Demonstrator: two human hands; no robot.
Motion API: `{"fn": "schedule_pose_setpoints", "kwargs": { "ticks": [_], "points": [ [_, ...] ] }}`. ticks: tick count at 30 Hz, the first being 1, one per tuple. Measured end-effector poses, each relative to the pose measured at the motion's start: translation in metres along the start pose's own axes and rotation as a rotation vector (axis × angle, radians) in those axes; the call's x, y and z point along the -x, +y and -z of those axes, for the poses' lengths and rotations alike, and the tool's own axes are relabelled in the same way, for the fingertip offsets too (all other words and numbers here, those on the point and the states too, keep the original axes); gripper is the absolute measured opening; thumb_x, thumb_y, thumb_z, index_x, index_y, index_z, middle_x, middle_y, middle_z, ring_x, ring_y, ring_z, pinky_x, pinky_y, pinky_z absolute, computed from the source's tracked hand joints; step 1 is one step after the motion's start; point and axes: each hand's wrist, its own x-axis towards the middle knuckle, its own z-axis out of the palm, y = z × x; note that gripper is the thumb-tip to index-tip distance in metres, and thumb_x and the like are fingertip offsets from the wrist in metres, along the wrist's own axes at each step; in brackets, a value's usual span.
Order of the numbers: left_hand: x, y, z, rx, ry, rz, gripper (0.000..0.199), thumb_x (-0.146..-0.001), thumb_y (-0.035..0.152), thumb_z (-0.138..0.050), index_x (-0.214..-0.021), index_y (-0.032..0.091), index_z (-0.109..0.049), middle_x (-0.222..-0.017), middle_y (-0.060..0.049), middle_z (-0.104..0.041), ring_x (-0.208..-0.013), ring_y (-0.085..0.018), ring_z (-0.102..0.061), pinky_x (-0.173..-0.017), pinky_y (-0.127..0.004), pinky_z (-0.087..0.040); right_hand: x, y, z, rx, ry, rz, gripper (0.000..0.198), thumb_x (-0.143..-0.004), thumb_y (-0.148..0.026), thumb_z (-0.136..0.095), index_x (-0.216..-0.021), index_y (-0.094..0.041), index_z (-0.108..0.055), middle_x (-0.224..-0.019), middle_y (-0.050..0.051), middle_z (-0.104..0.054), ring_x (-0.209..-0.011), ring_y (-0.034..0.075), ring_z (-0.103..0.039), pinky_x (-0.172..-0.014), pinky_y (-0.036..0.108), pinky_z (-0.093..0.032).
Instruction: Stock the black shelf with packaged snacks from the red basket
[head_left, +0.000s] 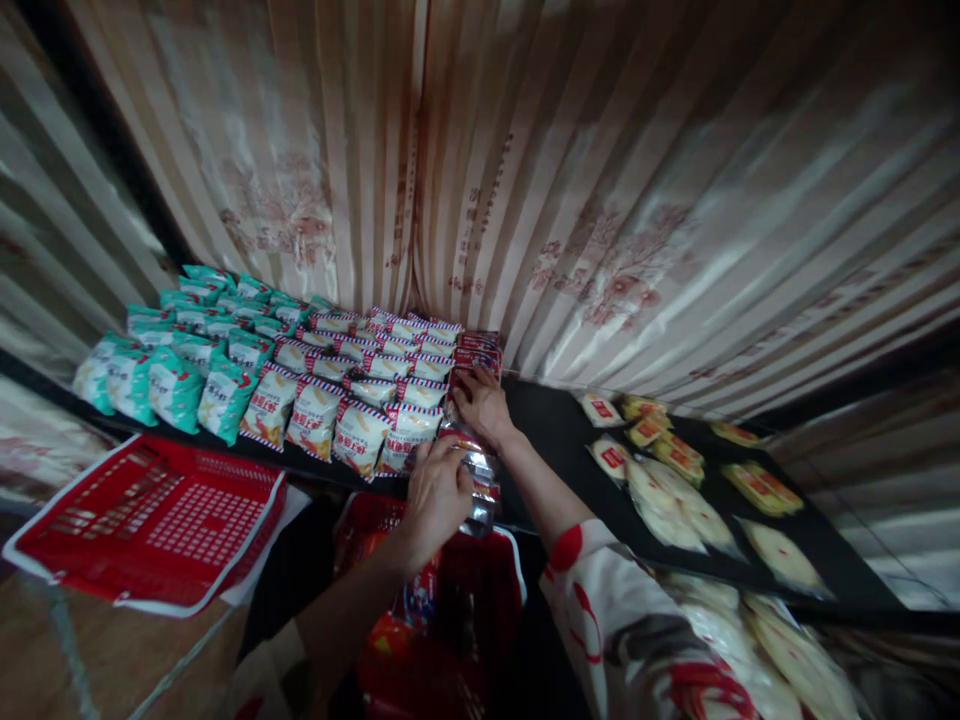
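Note:
A column of red and silver packets (480, 465) lies at the right end of the snack rows on a black shelf. My left hand (437, 497) is at the front of this column, its fingers curled against a shiny packet. Farther back, my right hand (484, 408) rests on the column with its fingers apart, touching the red packets (478, 345). Beside them on the left stand rows of white snack bags with striped edges (356, 435). Below my hands, a red basket (517, 560) holds more red packets, partly hidden by my left forearm.
Green snack bags (174, 388) fill the shelf's left end. A tilted red basket (150, 520) with a white rim sits below them. Flat bags of pale food (664, 500) and yellow packs (761, 488) lie on the black shelf (547, 450) at right. Pleated curtains (480, 150) hang behind.

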Motion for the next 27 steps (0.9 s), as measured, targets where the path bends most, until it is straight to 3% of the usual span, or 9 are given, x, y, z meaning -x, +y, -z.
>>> {"fn": "schedule_pose_setpoints", "kwargs": {
  "ticks": [9, 15, 17, 19, 21, 22, 24, 27],
  "points": [
    [0.018, -0.010, -0.004, 0.155, 0.128, -0.027, 0.025, -0.077, 0.006, -0.048, -0.091, 0.015, -0.067, -0.100, -0.009, -0.069, -0.097, -0.022, -0.060, -0.093, -0.039, -0.047, 0.024, 0.006, 0.004, -0.202, 0.270, 0.147, 0.030, -0.083, -0.027, -0.049, -0.103, -0.014, -0.068, -0.128, 0.013, -0.057, -0.125, 0.026, -0.046, -0.107, 0.044, -0.036],
    [0.077, -0.030, 0.003, 0.340, 0.367, 0.018, 0.027, -0.081, 0.008, -0.040, -0.089, 0.020, -0.063, -0.092, -0.005, -0.067, -0.092, -0.017, -0.061, -0.086, -0.031, -0.049, 0.103, -0.012, 0.030, -0.398, 0.496, 0.157, 0.028, -0.089, -0.029, -0.045, -0.108, -0.018, -0.063, -0.113, 0.011, -0.065, -0.110, 0.021, -0.057, -0.099, 0.040, -0.044],
    [0.100, -0.042, -0.003, 0.375, 0.336, 0.079, 0.024, -0.081, 0.011, -0.042, -0.087, 0.020, -0.063, -0.092, -0.005, -0.067, -0.094, -0.017, -0.061, -0.090, -0.033, -0.047, 0.138, -0.021, 0.037, -0.450, 0.517, 0.136, 0.025, -0.090, -0.028, -0.045, -0.105, -0.020, -0.062, -0.101, 0.008, -0.068, -0.098, 0.020, -0.061, -0.090, 0.038, -0.049],
    [0.121, -0.056, -0.015, 0.420, 0.204, 0.301, 0.022, -0.078, 0.010, -0.044, -0.084, 0.019, -0.064, -0.095, -0.005, -0.066, -0.097, -0.017, -0.060, -0.093, -0.034, -0.045, 0.174, -0.029, 0.036, -0.500, 0.494, 0.097, 0.019, -0.089, -0.028, -0.047, -0.099, -0.020, -0.062, -0.091, 0.006, -0.067, -0.087, 0.019, -0.063, -0.082, 0.035, -0.051],
    [0.138, -0.071, -0.032, 0.498, 0.010, 0.689, 0.021, -0.074, 0.008, -0.048, -0.082, 0.019, -0.064, -0.099, -0.004, -0.066, -0.100, -0.017, -0.060, -0.094, -0.031, -0.045, 0.208, -0.034, 0.025, -0.552, 0.435, 0.065, 0.017, -0.089, -0.026, -0.048, -0.094, -0.020, -0.063, -0.083, 0.004, -0.066, -0.078, 0.017, -0.063, -0.074, 0.031, -0.051],
    [0.145, -0.078, -0.042, 0.506, -0.039, 0.780, 0.019, -0.073, 0.008, -0.049, -0.079, 0.018, -0.064, -0.094, -0.005, -0.068, -0.097, -0.018, -0.061, -0.091, -0.032, -0.047, 0.223, -0.035, 0.015, -0.572, 0.381, 0.052, 0.017, -0.089, -0.026, -0.048, -0.092, -0.021, -0.063, -0.081, 0.003, -0.067, -0.075, 0.016, -0.063, -0.073, 0.030, -0.051],
    [0.156, -0.091, -0.058, 0.525, -0.120, 0.876, 0.014, -0.069, 0.005, -0.054, -0.068, 0.017, -0.063, -0.081, -0.005, -0.068, -0.090, -0.021, -0.064, -0.085, -0.033, -0.049, 0.250, -0.036, -0.009, -0.604, 0.242, 0.002, 0.019, -0.089, -0.027, -0.047, -0.085, -0.021, -0.065, -0.079, 0.003, -0.068, -0.074, 0.016, -0.064, -0.072, 0.029, -0.052],
    [0.166, -0.103, -0.076, 0.588, -0.212, 0.991, 0.010, -0.072, 0.007, -0.059, -0.068, 0.015, -0.064, -0.078, -0.006, -0.067, -0.088, -0.022, -0.064, -0.081, -0.033, -0.050, 0.278, -0.033, -0.051, -0.568, -0.145, -0.128, 0.026, -0.089, -0.027, -0.042, -0.089, -0.021, -0.068, -0.086, 0.005, -0.072, -0.081, 0.018, -0.067, -0.079, 0.031, -0.052]
  ]
}}
